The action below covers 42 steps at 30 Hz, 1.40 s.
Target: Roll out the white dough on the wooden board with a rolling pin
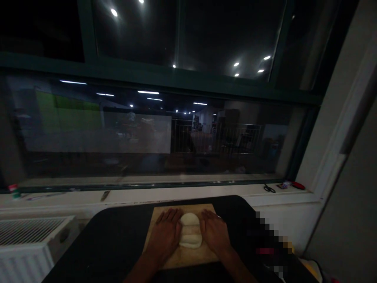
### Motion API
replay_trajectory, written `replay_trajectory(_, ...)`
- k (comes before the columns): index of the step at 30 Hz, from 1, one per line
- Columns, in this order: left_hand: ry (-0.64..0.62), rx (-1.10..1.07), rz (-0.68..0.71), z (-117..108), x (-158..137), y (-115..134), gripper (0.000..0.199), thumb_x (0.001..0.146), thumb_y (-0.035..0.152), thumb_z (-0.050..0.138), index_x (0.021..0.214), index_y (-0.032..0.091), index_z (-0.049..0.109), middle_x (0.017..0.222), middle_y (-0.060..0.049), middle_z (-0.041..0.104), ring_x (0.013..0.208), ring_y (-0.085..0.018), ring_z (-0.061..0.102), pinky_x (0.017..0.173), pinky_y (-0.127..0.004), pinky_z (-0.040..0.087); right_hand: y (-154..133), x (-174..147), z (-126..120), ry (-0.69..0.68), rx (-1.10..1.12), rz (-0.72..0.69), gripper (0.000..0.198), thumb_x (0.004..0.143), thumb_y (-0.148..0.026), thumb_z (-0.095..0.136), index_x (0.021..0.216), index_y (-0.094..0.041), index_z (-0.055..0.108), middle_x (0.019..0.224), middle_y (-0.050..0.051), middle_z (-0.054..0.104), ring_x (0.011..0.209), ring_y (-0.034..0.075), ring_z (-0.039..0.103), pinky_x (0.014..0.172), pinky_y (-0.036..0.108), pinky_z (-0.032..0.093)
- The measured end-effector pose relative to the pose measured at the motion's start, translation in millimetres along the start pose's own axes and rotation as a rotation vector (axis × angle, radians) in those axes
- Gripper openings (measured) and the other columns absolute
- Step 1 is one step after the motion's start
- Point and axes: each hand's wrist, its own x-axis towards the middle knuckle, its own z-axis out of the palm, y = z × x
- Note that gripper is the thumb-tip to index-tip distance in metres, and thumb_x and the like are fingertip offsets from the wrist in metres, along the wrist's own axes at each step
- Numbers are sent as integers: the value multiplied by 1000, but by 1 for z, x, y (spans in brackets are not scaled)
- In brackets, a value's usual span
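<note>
A piece of pale dough (pixel 191 241) lies on a wooden board (pixel 176 262). A wood-coloured rolling pin (pixel 190 230) crosses the dough's middle, with dough showing in front of it and behind it. My left hand (pixel 167 230) rests palm down over the pin's left end, fingers stretched forward and flat. Over the right end lies my right hand (pixel 214 228), also palm down with its fingers extended. Both palms hide the pin's ends.
The board lies on a black table (pixel 118 224). Behind it runs a white windowsill (pixel 188 192) with scissors (pixel 269 188) and a red item (pixel 298 185) at right. A white radiator (pixel 35 239) stands at left. Dark windows rise beyond.
</note>
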Motion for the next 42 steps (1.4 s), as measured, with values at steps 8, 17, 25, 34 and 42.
replay_trajectory(8, 29, -44, 120, 6, -33, -6, 51, 101, 37, 24, 149, 22, 32, 154, -4, 35, 141, -21, 33, 119, -46, 23, -31, -62, -27, 60, 4, 65, 42, 100, -31, 32, 131, -18, 58, 133, 8, 59, 124, 23, 53, 106, 35, 39)
replay_trajectory(17, -23, -156, 258, 11, -49, -32, 50, 102, 40, 26, 151, 37, 17, 157, 4, 28, 142, -19, 29, 118, -47, 23, -44, -98, -3, 174, 88, -2, 37, 96, -29, 40, 125, -28, 63, 132, -1, 59, 121, 22, 56, 108, 40, 38)
replay_trajectory(25, 4, -150, 166, 16, -7, -22, 47, 102, 39, 23, 141, 28, 47, 142, -2, 53, 128, -20, 51, 111, -44, 37, -14, -37, -13, 119, 40, 11, 38, 99, -27, 33, 119, -24, 66, 122, 3, 67, 116, 20, 58, 106, 37, 36)
replay_trajectory(34, -73, -30, 56, 23, 56, -26, 46, 98, 33, 29, 135, 25, 53, 136, -7, 59, 126, -27, 51, 106, -50, 36, 17, 62, 3, -115, 15, 24, 42, 99, -35, 31, 98, -22, 71, 102, 7, 72, 100, 21, 65, 87, 31, 45)
replay_trajectory(42, -78, 6, -40, 21, 74, -29, 48, 98, 31, 23, 114, 24, 67, 116, -10, 67, 107, -28, 61, 94, -50, 41, 19, 89, 8, -157, -8, 78, 37, 96, -36, 38, 90, -21, 71, 92, 9, 73, 86, 22, 68, 74, 30, 47)
